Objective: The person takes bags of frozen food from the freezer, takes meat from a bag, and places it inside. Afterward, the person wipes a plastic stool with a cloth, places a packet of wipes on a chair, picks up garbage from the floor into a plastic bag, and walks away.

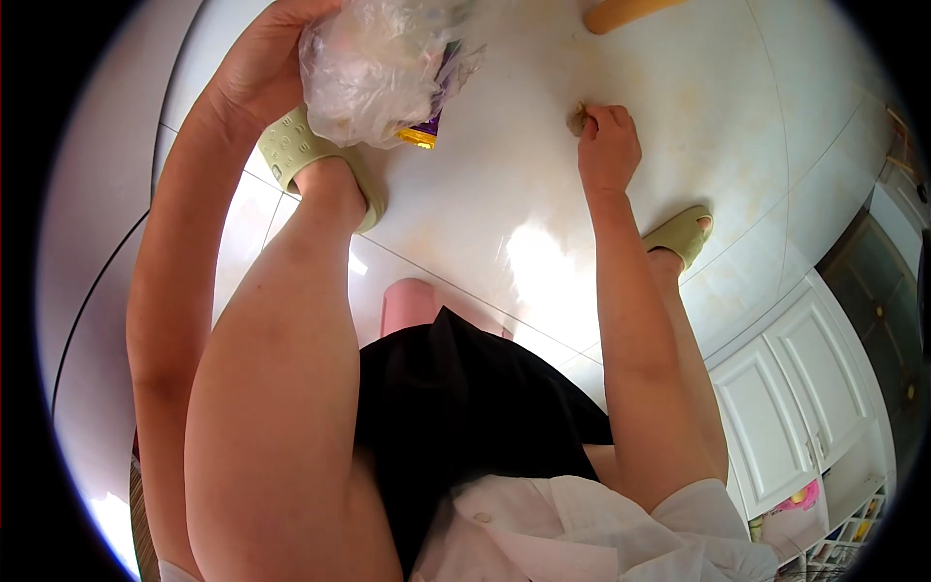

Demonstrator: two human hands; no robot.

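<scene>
At the upper left, my left hand [264, 66] is closed on a crumpled clear plastic bag [361, 82]; its fingertips are partly cut off by the frame's top edge. A purple and yellow wrapper [423, 132] shows at the bag's lower right side; whether it is inside or behind the plastic is unclear. My right hand [611, 145] is low over the tiled floor, its fingers pinched on a small greyish-brown lump [576, 120]. What that lump is cannot be made out.
Glossy pale tiles [465, 213] cover the floor. My feet wear green slippers [301, 155], one each side. Part of a pink stool [408, 306] shows beneath me. A wooden leg [630, 12] stands at the top, white cabinets [790, 407] at right, a smooth pale panel [97, 194] at left.
</scene>
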